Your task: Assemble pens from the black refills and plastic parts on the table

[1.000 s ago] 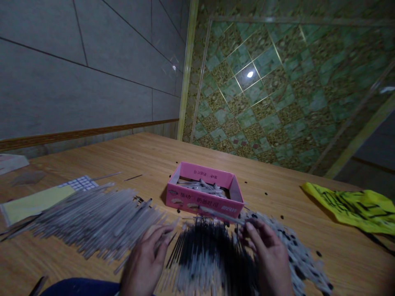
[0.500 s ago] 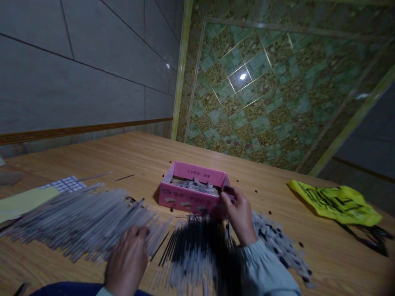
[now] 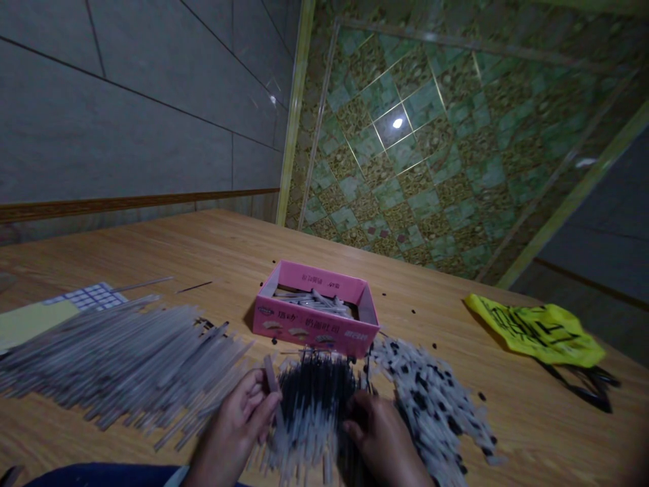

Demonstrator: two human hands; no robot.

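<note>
My left hand [image 3: 237, 421] is closed on a translucent plastic tube [image 3: 270, 373], pinched between thumb and fingers and pointing up. Beside it lies a wide pile of long translucent tubes [image 3: 126, 362]. My right hand [image 3: 381, 429] is curled with its fingertips together over a pile of thin dark sticks with pale ends [image 3: 319, 385]; whatever those fingers hold is too dark to make out. Just beyond both hands stands an open pink box [image 3: 309, 330] with printed lettering, holding short pale pieces [image 3: 319, 302]. Right of my right hand is a heap of short white pieces with black parts [image 3: 430, 392].
A yellow bag with black print and black handles [image 3: 542, 331] lies at the right of the wooden table [image 3: 213, 237]. On the left rest a checked cloth or paper [image 3: 96, 297] and a pale yellow sheet [image 3: 38, 321]. Small black bits are scattered around the box.
My right hand has moved from the pink box's right corner down to the dark sticks. My left hand has left the tube pile, moved right and now holds a tube upright.
</note>
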